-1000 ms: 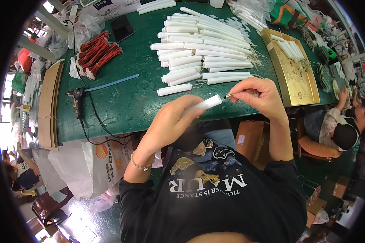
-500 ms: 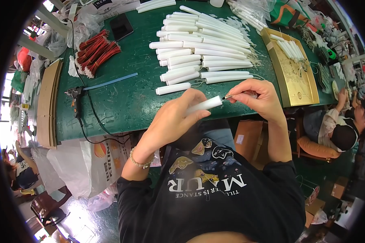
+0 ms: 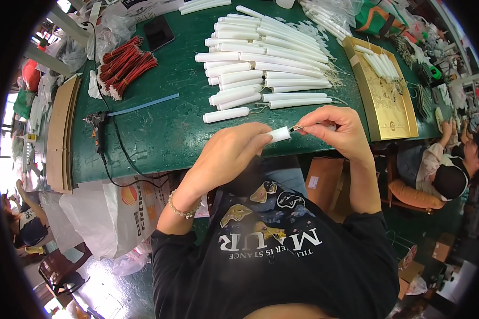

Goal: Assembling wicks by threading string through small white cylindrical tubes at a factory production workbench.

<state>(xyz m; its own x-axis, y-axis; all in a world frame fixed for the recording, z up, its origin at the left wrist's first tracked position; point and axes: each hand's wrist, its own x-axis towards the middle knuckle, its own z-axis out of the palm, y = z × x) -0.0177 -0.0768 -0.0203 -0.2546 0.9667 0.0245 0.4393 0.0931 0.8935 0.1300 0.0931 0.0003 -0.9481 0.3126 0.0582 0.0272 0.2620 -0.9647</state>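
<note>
My left hand (image 3: 231,151) is wrapped round a white tube (image 3: 280,134), whose end sticks out past the thumb toward the right. At that end, my right hand (image 3: 339,130) pinches a thin dark-tipped piece (image 3: 297,128) between thumb and fingertips. The tip touches or enters the tube's mouth; its exact kind is too small to make out. Just beyond my hands, a large pile of similar white tubes (image 3: 298,75) lies in rows on the green table (image 3: 181,122), with thin wires at some of their ends.
A glue gun (image 3: 97,127) with a blue stick (image 3: 146,105) and black cable lies at the left. Behind it are bundled red wires (image 3: 125,69) and a dark phone-like slab (image 3: 158,33). A gold box (image 3: 389,125) holds more tubes at the right. Another person (image 3: 436,165) sits beyond it.
My left hand has slid forward along the tube, so less of it shows. The dark-tipped piece stays at the tube's end in my right hand. The view has shifted slightly.
</note>
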